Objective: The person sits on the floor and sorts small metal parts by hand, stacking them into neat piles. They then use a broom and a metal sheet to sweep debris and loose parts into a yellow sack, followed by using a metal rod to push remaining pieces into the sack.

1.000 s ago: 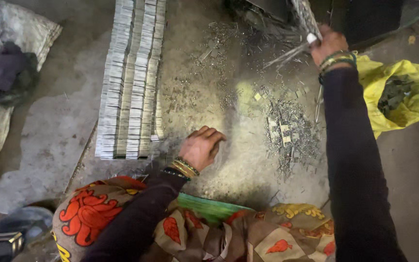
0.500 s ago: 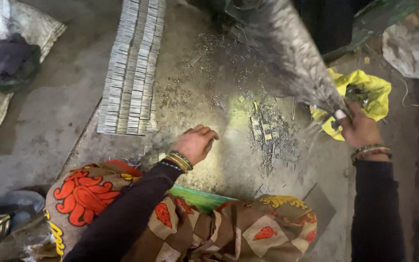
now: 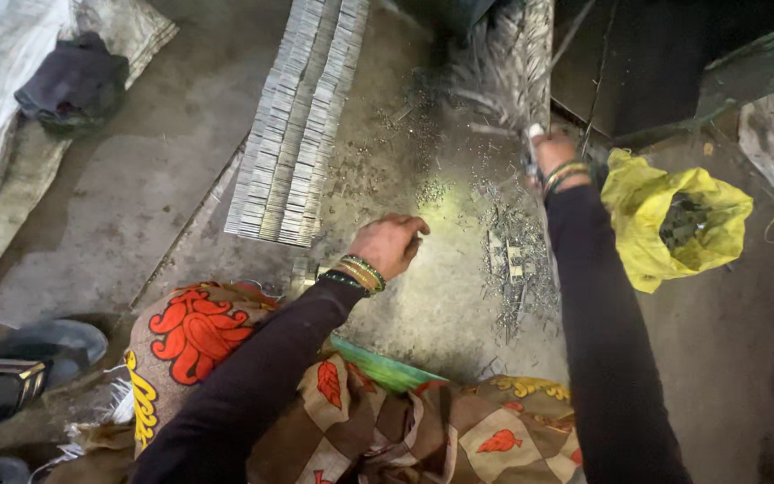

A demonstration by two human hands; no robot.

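The right hand (image 3: 555, 154) is up at the far side of the floor, fingers closed round a long bundle of thin metal strips (image 3: 517, 63) that fans upward — a firm grip near its lower end. Just below that wrist sits a yellow bag (image 3: 647, 224), mouth open, dark scrap inside. The left hand (image 3: 389, 244) rests low on the dusty concrete floor (image 3: 127, 197), fingers curled loosely, holding nothing I can make out. Beside it — neat rows of stacked metal pieces (image 3: 302, 125), and a small scrap pile (image 3: 517, 264) between the arms.
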